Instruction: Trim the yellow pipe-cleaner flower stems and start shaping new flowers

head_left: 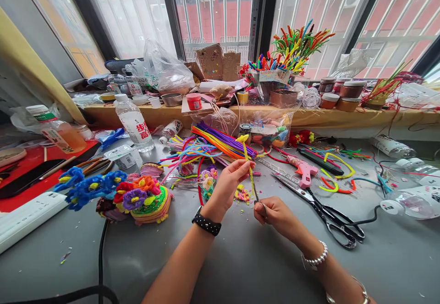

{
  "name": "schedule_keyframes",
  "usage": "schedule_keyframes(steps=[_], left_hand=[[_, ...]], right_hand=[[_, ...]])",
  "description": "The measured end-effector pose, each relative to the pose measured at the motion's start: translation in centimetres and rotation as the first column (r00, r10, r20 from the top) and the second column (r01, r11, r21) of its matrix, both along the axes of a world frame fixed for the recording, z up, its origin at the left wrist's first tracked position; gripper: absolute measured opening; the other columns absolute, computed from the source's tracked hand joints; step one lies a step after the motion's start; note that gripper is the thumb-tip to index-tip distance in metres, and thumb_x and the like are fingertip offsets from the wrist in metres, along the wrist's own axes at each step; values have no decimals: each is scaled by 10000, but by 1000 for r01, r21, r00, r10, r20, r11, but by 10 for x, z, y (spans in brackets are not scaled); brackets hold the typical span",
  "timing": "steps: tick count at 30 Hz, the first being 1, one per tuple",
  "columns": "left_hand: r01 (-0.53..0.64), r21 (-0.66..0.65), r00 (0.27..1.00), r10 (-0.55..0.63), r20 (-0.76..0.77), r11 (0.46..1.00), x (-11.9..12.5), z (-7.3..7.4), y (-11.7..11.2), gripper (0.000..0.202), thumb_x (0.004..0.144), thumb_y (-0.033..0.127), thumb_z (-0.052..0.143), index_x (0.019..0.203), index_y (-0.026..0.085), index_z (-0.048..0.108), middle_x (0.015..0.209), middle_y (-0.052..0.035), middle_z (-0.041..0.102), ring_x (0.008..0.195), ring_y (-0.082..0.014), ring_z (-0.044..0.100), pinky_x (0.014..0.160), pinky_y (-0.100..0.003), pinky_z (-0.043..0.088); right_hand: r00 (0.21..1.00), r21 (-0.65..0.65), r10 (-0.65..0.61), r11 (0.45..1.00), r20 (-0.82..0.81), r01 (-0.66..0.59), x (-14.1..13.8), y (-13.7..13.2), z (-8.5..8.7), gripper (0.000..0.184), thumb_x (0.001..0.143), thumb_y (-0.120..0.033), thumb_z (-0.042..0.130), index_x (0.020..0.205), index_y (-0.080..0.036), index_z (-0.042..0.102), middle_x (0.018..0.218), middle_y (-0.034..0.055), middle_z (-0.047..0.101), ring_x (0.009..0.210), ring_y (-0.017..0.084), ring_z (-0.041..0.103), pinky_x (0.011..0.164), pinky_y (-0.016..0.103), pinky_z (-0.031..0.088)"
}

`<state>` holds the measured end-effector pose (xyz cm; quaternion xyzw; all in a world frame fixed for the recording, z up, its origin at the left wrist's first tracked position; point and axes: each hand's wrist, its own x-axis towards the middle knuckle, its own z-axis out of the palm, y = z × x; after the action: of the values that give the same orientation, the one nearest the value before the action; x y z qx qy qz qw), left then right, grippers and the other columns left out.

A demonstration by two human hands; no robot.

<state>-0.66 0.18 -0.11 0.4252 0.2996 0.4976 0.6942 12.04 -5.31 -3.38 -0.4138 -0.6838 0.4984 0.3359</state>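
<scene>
Between the fingertips of my left hand is a yellow pipe cleaner, its bent, thicker end pointing up and its tail hanging down. My right hand, lower and to the right, is closed on small scissors. Their narrow blades point up at the hanging tail; whether they touch it I cannot tell. Yellow and pink fuzz clippings lie on the grey table behind the hands. Left of my left wrist stand bright pipe-cleaner flowers on a round striped base, with blue flowers beside them.
Bundled pipe cleaners lie behind my hands. To the right are large black scissors, a pink glue gun and plastic bottles. A water bottle stands at the left, near a white power strip. Jars and bags crowd the windowsill.
</scene>
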Motion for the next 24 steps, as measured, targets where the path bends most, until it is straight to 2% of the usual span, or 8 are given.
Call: schedule_keyframes(steps=[6,12,16,21,24], left_hand=[[-15,-2,1000,15,18,1000,-3,-1,2,108,652,242,595,723,167,622,765,4,572,675,-56,461,648,-172,342],[-63,42,996,65,-62,997,-5,0,4,133,652,278,589,702,158,616,701,6,545,664,-69,453,655,-193,336],[-93,91,984,105,-143,992,-4,1,4,151,634,294,603,623,145,579,636,17,509,632,-71,434,650,-201,325],[-107,138,979,128,-156,985,-5,2,4,172,648,302,586,610,143,532,636,17,481,639,-76,426,663,-202,322],[-133,183,971,165,-173,974,-7,2,5,187,666,319,562,617,145,514,633,20,467,624,-76,413,644,-200,323]], right_hand=[[999,-35,-27,999,-19,26,1,1,1,562,719,-617,321,415,-153,408,417,-43,286,410,65,235,426,221,183],[972,-80,-216,975,-92,209,5,2,0,526,738,-573,355,498,-131,512,424,-59,219,411,62,198,418,222,141],[940,-129,-300,951,-164,281,6,3,0,473,714,-562,418,604,-125,560,444,-70,198,408,58,175,412,218,122],[915,-193,-324,940,-240,282,6,2,4,483,708,-578,412,661,-119,556,457,-76,202,404,51,144,404,212,113],[929,-159,-289,953,-233,257,6,2,5,524,704,-607,381,637,-116,551,442,-73,222,400,53,166,403,213,126]])
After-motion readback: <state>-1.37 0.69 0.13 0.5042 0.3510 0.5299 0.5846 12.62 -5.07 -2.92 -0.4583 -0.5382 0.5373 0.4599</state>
